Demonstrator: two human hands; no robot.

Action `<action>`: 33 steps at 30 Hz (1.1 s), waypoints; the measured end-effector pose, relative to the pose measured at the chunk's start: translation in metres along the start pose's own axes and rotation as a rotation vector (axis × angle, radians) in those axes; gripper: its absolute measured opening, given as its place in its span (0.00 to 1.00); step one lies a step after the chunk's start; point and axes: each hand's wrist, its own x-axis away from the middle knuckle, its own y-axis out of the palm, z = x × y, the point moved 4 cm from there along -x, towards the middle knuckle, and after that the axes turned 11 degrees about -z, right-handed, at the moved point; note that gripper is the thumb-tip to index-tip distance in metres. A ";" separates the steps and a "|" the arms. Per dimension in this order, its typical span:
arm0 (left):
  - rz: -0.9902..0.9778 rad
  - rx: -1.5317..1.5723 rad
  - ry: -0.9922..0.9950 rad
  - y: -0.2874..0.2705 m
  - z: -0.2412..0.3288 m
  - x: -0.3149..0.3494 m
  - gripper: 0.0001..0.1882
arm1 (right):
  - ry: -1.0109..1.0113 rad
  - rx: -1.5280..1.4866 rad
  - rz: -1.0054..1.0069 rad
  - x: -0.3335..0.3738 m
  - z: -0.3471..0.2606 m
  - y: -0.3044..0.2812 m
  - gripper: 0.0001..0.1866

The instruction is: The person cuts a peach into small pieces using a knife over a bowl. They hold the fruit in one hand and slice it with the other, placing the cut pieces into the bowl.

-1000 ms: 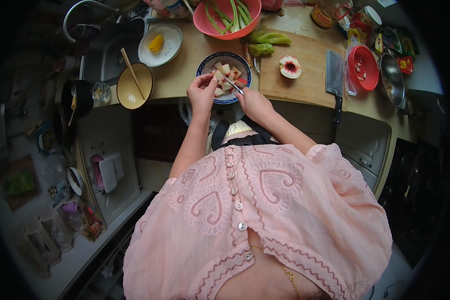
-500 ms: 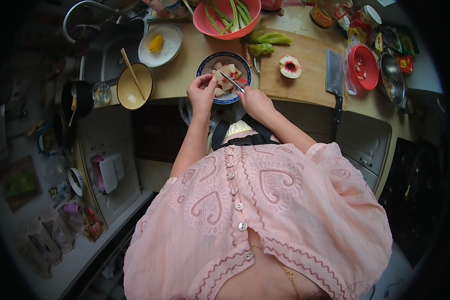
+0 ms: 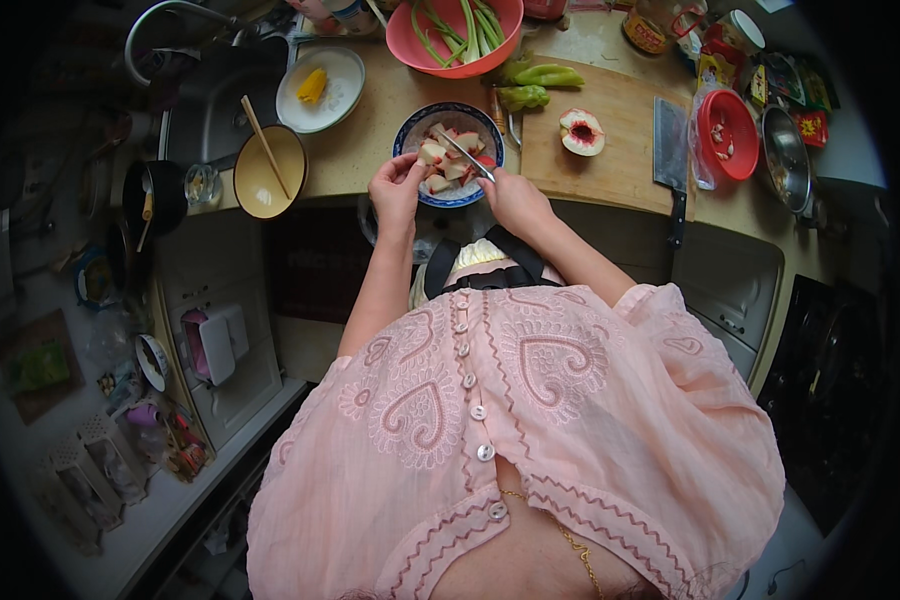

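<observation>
- Head view: I look down past a pale pink embroidered blouse (image 3: pixel 510 410) at two bare hands working over a round blue-and-white bowl (image 3: pixel 485 122), which stands near the front edge of the beige worktop (image 3: pixel 375 145).
- Pale, red-edged fruit chunks (image 3: pixel 457 171) lie heaped inside that bowl, between the two hands.
- From my remote seat I see the right hand (image 3: pixel 517 203) closed around the near end of a slim steel knife (image 3: pixel 467 155); its blade slants away and to the left above the chunks, and I cannot tell whether the edge touches any of them.
- I find the left hand (image 3: pixel 397 190) at the bowl's left rim, thumb and fingertips drawn together right by one pale chunk; I cannot tell whether they pinch it.
- To the right I have a rectangular wooden cutting board (image 3: pixel 610 180) bearing a halved, white-fleshed fruit with a red hollow (image 3: pixel 581 145); a broad, black-handled cleaver (image 3: pixel 669 145) lies at the board's right end, and green peppers (image 3: pixel 548 76) sit by its far left corner.
- Beyond the bowl, I see a coral-red plastic basin (image 3: pixel 403 45) full of long green stalks (image 3: pixel 480 30).
- On my left are a white plate (image 3: pixel 342 108) with a yellow piece (image 3: pixel 312 84) on it, and a cream-coloured bowl (image 3: pixel 253 185) with wooden chopsticks (image 3: pixel 262 138) resting across it.
- At far right, a red plastic bowl (image 3: pixel 738 165) holds small pale pieces (image 3: pixel 722 141), just beside a shiny steel bowl (image 3: pixel 787 150).
</observation>
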 end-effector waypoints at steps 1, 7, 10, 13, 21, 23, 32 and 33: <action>-0.007 -0.011 -0.003 -0.003 -0.004 -0.001 0.11 | 0.001 0.002 -0.003 -0.001 0.001 0.001 0.19; -0.024 -0.001 -0.123 -0.004 -0.005 -0.006 0.12 | -0.009 -0.014 0.007 -0.001 0.005 0.001 0.19; -0.029 -0.092 -0.141 -0.001 0.000 -0.007 0.12 | -0.019 -0.031 0.018 0.000 0.006 0.001 0.19; -0.008 -0.148 -0.085 -0.006 0.000 -0.013 0.11 | -0.027 -0.047 0.039 0.003 0.005 -0.004 0.19; 0.105 -0.285 0.014 -0.017 0.009 -0.012 0.09 | -0.034 -0.098 0.080 0.012 0.009 -0.012 0.19; 0.099 -0.351 0.048 -0.024 0.006 -0.014 0.08 | -0.045 -0.107 0.093 0.013 0.012 -0.013 0.19; 0.043 -0.311 -0.039 0.013 0.019 -0.005 0.13 | -0.034 -0.206 0.157 0.022 0.024 -0.019 0.20; -0.004 -0.317 -0.032 0.023 0.018 -0.006 0.13 | -0.025 -0.219 0.169 0.024 0.028 -0.021 0.19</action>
